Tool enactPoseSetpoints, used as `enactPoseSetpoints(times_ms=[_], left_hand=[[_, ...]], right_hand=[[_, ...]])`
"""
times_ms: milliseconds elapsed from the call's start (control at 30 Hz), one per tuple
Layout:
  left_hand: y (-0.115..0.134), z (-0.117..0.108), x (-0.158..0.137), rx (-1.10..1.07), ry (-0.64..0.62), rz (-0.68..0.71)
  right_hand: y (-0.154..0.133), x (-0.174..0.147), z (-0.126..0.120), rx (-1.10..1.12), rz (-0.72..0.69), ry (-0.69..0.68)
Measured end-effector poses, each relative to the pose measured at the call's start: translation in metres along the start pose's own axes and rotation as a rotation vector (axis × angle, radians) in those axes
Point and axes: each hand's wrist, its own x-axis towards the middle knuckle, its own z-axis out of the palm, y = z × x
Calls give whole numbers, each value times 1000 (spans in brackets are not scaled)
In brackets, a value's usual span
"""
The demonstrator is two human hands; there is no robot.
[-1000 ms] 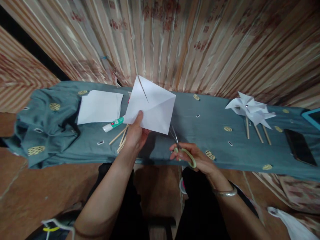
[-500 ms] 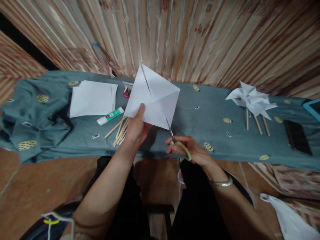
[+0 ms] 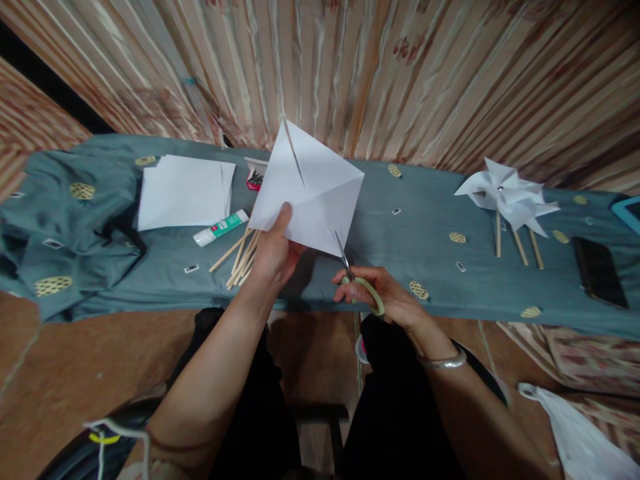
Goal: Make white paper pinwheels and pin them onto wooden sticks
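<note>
A square sheet of white paper (image 3: 320,167) is held up over the bench, turned corner-upward. My left hand (image 3: 274,250) grips its lower left edge, thumb on top and fingers beneath. A slit runs inward from the sheet's top corner, and a crease crosses its middle. My right hand (image 3: 373,290) holds a pair of scissors (image 3: 370,295) with pale green handles, fingers in the loops. Their blades lie at the paper's bottom corner, pointing up toward its centre.
On the cloth-covered bench (image 3: 400,253) lie stacked white paper (image 3: 185,193), a glue stick (image 3: 221,228), wooden sticks (image 3: 240,260) and a small red box (image 3: 254,175) of dark bits. To the right are paper pinwheels (image 3: 510,193) on sticks, a black phone (image 3: 599,272) and a blue-edged object (image 3: 627,212).
The view has shifted slightly. Paper, scissors and both hands keep nearly the same places, with the blades still at the bottom corner.
</note>
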Motion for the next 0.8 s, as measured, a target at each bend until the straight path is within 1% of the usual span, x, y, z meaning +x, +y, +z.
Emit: enactPoseSetpoints(times_ms=[100, 300, 467, 600, 800], left_hand=[[-1, -1, 1, 0, -11, -13], [-3, -2, 1, -14, 7, 3], [-1, -2, 1, 14, 15, -8], [0, -3, 0, 6, -3, 23], [1, -2, -1, 6, 2, 22]], right_hand=[[0, 1, 1, -17, -6, -7], [1, 2, 1, -27, -13, -5], [0, 2, 3, -11, -6, 8], [0, 2, 4, 6, -10, 26], [0, 3, 4, 65, 33, 32]])
